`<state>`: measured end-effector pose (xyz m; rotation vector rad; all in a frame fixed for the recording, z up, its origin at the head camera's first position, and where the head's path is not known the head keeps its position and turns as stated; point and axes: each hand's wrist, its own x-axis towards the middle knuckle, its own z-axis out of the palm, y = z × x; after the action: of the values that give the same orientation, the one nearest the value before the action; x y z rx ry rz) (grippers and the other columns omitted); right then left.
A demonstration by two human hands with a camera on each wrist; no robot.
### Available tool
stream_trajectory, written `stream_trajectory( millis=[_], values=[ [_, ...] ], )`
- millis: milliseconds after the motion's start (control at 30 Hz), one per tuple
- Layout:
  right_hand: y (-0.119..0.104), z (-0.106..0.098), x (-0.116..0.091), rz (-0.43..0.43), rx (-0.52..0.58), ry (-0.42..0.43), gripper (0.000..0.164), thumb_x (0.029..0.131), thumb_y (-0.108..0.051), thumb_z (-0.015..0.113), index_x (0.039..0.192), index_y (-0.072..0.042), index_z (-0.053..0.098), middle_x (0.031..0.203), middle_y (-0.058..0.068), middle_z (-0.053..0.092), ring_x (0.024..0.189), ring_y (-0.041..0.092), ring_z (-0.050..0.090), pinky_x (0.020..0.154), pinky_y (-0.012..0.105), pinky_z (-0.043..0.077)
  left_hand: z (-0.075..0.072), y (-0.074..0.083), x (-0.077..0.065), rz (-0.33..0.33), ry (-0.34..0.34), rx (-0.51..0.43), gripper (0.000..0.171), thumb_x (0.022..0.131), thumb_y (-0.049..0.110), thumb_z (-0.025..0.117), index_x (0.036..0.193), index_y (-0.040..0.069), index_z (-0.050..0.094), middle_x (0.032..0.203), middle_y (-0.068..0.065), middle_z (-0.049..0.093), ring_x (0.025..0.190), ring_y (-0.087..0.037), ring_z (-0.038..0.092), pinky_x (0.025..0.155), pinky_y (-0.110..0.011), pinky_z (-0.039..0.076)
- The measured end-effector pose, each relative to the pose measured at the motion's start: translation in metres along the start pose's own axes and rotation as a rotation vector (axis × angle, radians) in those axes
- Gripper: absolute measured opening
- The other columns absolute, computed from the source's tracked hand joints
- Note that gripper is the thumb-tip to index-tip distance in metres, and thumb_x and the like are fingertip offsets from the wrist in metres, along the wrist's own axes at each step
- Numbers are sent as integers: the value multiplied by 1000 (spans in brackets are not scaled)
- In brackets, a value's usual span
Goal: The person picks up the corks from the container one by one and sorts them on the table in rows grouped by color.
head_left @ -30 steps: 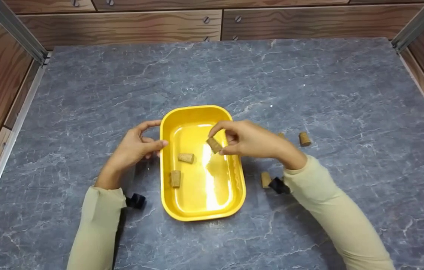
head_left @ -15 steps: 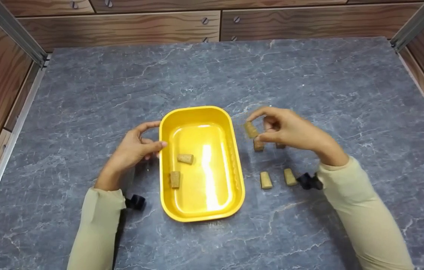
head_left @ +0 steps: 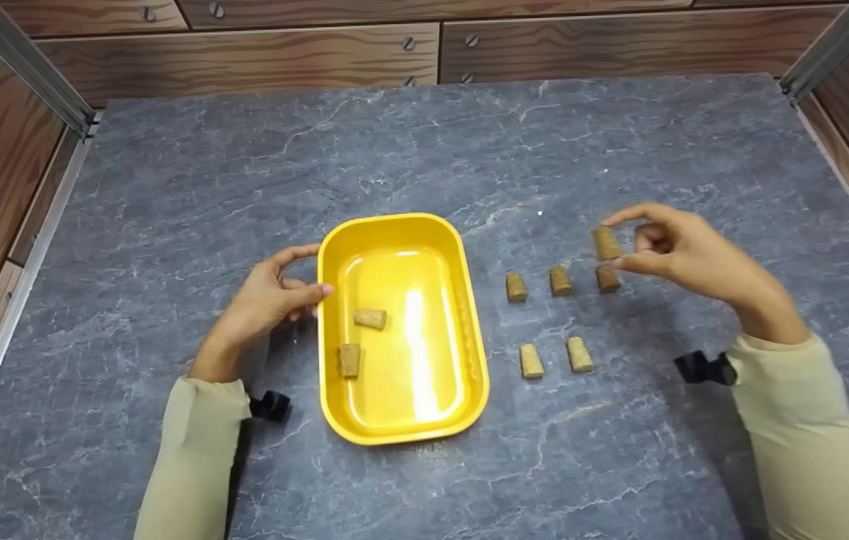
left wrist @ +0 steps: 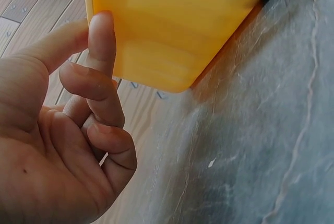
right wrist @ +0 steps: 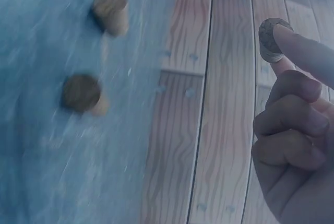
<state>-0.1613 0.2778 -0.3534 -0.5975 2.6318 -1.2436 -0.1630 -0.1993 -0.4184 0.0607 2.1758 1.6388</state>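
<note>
A yellow tray [head_left: 478, 360] stands on the table, and my left hand [head_left: 259, 300] pinches its left rim, thumb over the edge. The left wrist view shows curled fingers against the tray wall [left wrist: 172, 41]. Inside lie two corks, one crosswise [head_left: 370, 319] and one lengthwise [head_left: 349, 361]. Off to the right, my right hand [head_left: 683, 251] pinches a cork [head_left: 607, 243] between thumb and index finger; the right wrist view shows this cork's round end [right wrist: 269, 38]. In the head view, the held cork appears just beyond a standing brown cork [head_left: 607, 277].
Two more brown corks, one nearer the tray [head_left: 515, 287] and one in the middle [head_left: 560, 280], share that far row. Closer to me stand two paler corks, left [head_left: 531, 361] and right [head_left: 579, 355]. Wood-patterned panels [head_left: 244, 60] border the grey table [head_left: 282, 157].
My right hand has carried its cork from over the tray rightward, past the standing corks. My left hand, the tray and the two corks inside keep their places.
</note>
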Motion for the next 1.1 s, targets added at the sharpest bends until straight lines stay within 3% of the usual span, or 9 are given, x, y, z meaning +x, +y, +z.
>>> stream_trajectory(
  millis=[467, 733, 1100],
  values=[
    [52, -17, -25, 221, -32, 10, 43, 89, -7, 68, 128, -3, 51, 59, -8, 41, 49, 4, 33, 46, 28, 32, 0, 0, 0, 4, 3, 29, 66, 87, 20, 72, 143, 8, 39, 61, 1, 62, 48, -9, 44, 50, -23, 41],
    [69, -20, -25, 339, -72, -59, 45, 90, -8, 66, 130, 2, 48, 58, -7, 39, 48, 3, 30, 45, 25, 32, 1, -1, 0, -6, 2, 2, 65, 87, 18, 72, 143, 8, 39, 61, 0, 61, 48, -9, 44, 50, -22, 40],
    [82, -20, -20, 423, -125, -116, 45, 87, -9, 68, 126, 5, 49, 60, -6, 42, 50, 3, 34, 48, 23, 33, 0, -1, 1, 11, -4, -11, 65, 87, 17, 72, 143, 8, 40, 60, 1, 62, 47, -9, 43, 49, -22, 39]
  ],
)
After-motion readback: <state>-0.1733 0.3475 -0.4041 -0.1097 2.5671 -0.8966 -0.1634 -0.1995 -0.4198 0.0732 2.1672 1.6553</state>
